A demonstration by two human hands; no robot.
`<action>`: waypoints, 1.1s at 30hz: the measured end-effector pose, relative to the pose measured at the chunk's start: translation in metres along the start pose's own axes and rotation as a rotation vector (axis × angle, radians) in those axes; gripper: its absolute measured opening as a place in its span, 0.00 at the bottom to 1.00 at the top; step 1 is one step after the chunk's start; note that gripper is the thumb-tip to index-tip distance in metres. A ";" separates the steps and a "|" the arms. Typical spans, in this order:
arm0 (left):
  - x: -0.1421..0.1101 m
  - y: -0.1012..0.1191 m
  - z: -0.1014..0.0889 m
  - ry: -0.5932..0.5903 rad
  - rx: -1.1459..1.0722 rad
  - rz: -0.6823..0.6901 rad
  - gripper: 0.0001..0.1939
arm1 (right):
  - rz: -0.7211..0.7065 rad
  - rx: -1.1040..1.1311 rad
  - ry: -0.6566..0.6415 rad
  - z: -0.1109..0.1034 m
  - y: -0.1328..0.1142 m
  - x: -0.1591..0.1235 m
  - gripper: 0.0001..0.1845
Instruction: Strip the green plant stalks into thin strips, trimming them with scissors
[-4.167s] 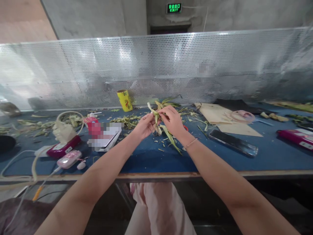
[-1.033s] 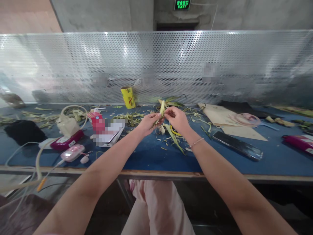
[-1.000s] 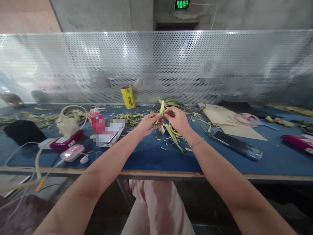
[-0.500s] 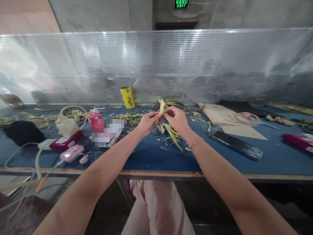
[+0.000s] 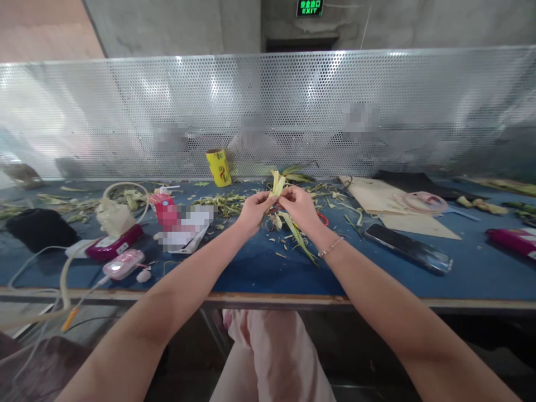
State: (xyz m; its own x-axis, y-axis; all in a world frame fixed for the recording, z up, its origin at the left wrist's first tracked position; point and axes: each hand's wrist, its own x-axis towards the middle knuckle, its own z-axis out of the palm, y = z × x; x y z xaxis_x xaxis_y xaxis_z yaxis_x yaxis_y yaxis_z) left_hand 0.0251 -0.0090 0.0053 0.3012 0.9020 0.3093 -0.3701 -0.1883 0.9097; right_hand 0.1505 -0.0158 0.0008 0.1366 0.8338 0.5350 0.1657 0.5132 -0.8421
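Note:
Pale yellow-green corn husk strips (image 5: pixel 278 183) stand up between my two hands, above the blue table. My left hand (image 5: pixel 254 211) pinches them low down from the left, fingers closed. From the right, my right hand (image 5: pixel 298 207) grips the same strips with thumb and fingertips, close against the left. The upper ends fan into separate blades, while the lower ends are hidden by my fingers. Below my right hand lies a long green leaf (image 5: pixel 302 241) among small scraps. A red loop (image 5: pixel 322 218) shows partly behind that hand.
A yellow cylinder (image 5: pixel 219 167) stands before a perforated metal screen (image 5: pixel 288 84). Left are a red box (image 5: pixel 164 211), a purple item (image 5: pixel 114 244), a pink case (image 5: pixel 123 264) and cables. Rightward lie a dark phone (image 5: pixel 408 248) and brown paper (image 5: pixel 368 195). Husk scraps (image 5: pixel 226 204) litter the table (image 5: pixel 268 279).
The strips' upper ends have spread from one narrow piece into a wider fan. My hands stay nearly in place. A red loop now shows by my right hand, where yellow showed before.

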 end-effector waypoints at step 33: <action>0.007 -0.007 -0.008 0.028 0.048 -0.076 0.12 | -0.085 -0.105 -0.049 -0.003 0.007 0.004 0.11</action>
State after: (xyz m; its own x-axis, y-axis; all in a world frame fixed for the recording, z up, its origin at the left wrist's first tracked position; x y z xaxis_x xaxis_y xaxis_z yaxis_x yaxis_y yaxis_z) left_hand 0.0226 0.0015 -0.0015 0.3017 0.9248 0.2319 -0.3048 -0.1369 0.9425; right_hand 0.1555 -0.0095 -0.0030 0.0707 0.7982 0.5983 0.2765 0.5606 -0.7806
